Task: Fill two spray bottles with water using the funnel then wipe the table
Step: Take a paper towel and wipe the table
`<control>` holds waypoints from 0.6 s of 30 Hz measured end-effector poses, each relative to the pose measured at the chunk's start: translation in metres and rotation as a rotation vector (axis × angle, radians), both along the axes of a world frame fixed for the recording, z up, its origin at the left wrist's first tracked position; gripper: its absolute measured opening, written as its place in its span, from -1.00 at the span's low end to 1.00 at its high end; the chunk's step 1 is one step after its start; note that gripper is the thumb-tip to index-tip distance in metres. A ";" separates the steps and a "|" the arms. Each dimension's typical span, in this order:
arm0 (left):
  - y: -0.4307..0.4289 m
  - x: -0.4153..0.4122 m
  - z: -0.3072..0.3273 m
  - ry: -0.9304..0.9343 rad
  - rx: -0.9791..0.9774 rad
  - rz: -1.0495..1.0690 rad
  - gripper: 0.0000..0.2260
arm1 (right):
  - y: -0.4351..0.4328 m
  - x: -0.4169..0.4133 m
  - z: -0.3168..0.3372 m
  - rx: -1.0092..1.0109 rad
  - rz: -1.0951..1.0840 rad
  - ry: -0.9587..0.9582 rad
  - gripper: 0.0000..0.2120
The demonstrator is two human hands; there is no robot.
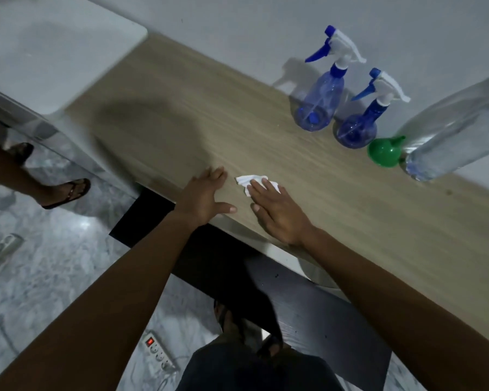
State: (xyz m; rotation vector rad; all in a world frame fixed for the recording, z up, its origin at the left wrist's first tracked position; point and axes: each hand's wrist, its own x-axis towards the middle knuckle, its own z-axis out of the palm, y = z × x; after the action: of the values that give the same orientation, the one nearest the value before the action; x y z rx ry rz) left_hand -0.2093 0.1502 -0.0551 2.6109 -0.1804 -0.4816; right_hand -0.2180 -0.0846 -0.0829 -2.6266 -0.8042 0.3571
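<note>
Tabletop: wide bare stretch from left end to middle, open to a hand.
Near edge: left hand flat, fingers spread, and right hand flat on white tissue; narrow gap between them.
Far edge, toward right end, by wall: two spray bottles side by side, green funnel just beside nearer one, large clear water bottle next to funnel. Little passage between these.
Right part of near edge: bare.
</note>
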 end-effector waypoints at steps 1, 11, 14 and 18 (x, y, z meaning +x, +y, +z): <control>-0.001 0.001 0.001 0.013 0.030 -0.011 -0.15 | -0.006 -0.005 0.001 0.002 0.005 0.020 -0.49; -0.055 -0.026 -0.010 -0.091 0.086 -0.111 -0.08 | -0.026 -0.068 -0.001 0.061 -0.342 -0.008 -0.47; -0.064 -0.032 -0.017 -0.107 0.070 -0.151 -0.03 | -0.042 -0.098 -0.003 0.022 -0.360 -0.060 -0.51; -0.068 -0.032 -0.017 -0.099 0.104 -0.145 -0.02 | -0.058 -0.122 -0.002 0.011 -0.357 -0.021 -0.50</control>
State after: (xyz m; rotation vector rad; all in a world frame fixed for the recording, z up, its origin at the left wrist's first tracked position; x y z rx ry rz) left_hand -0.2408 0.0821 -0.0722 2.7376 -0.3895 -0.4207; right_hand -0.3398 -0.1429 -0.0854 -2.6972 -0.3285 0.2246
